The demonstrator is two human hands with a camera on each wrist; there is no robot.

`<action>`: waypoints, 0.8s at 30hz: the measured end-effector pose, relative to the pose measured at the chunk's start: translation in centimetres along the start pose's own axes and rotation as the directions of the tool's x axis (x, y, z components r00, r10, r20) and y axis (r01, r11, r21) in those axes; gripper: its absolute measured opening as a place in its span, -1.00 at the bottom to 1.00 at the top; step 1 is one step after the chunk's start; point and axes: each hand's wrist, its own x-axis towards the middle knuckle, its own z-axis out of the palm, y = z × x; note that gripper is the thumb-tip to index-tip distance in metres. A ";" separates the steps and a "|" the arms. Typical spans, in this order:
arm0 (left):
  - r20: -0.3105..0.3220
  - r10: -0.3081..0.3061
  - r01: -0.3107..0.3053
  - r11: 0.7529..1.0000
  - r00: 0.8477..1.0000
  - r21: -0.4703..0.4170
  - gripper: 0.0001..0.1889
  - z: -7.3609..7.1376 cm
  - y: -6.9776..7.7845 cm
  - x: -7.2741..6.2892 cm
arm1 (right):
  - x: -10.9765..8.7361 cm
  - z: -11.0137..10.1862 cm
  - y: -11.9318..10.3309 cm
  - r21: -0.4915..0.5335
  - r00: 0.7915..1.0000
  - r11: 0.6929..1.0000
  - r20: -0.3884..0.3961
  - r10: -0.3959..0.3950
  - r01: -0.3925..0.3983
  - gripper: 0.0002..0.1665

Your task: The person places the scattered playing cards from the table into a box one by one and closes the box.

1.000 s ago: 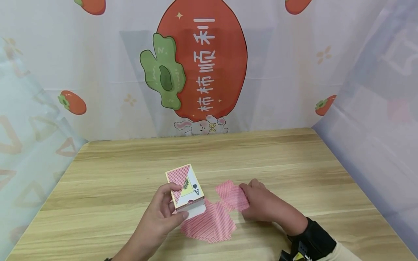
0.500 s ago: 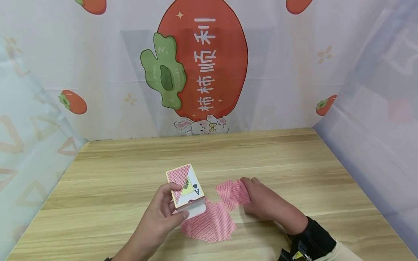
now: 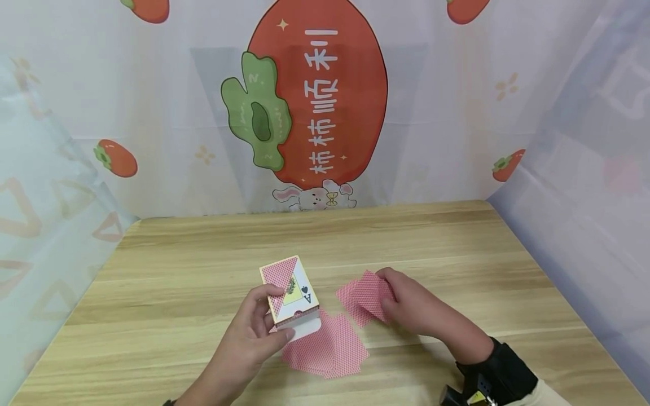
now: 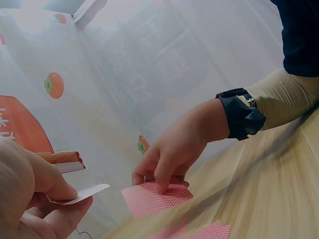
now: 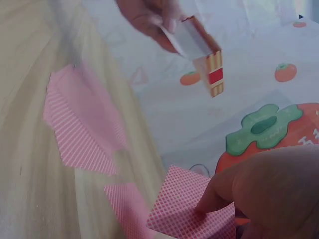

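Pink checked playing cards point(image 3: 373, 293), number unclear, are pinched in the fingers of the right hand point(image 3: 410, 304); similar cards point(image 3: 342, 349) lie overlapping on the pale wood-grain worktop point(image 3: 178, 270). Above them, the left hand point(image 3: 250, 327) grips a rectangular red-and-white cardboard box point(image 3: 298, 290), flap point(image 3: 304, 327) open.

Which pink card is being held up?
The tilted pink card pinched by the right hand; the other visible pink cards lie on the table.

I can't count the cards point(image 3: 372, 293) in the right hand point(image 3: 412, 302), which partly covers them; the card box point(image 3: 289, 287) hides part of the near pile point(image 3: 332, 352).
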 end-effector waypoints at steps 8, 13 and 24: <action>0.005 0.027 -0.027 1.000 1.000 -0.008 -0.31 0.0 -0.1 0.0 | -0.6 -0.5 -0.7 0.190 0.998 0.982 0.057 -0.022 0.010 -0.73; -0.004 0.021 -0.021 1.000 1.000 -0.002 -0.30 0.0 -0.1 0.0 | -1.2 -0.8 -1.4 0.458 0.971 0.888 0.188 -0.149 0.048 -0.72; 0.010 0.035 -0.035 0.999 0.999 -0.005 -0.30 -0.2 -0.2 0.2 | -2.8 0.5 -3.4 0.762 0.868 0.648 0.327 -0.374 -0.008 -0.59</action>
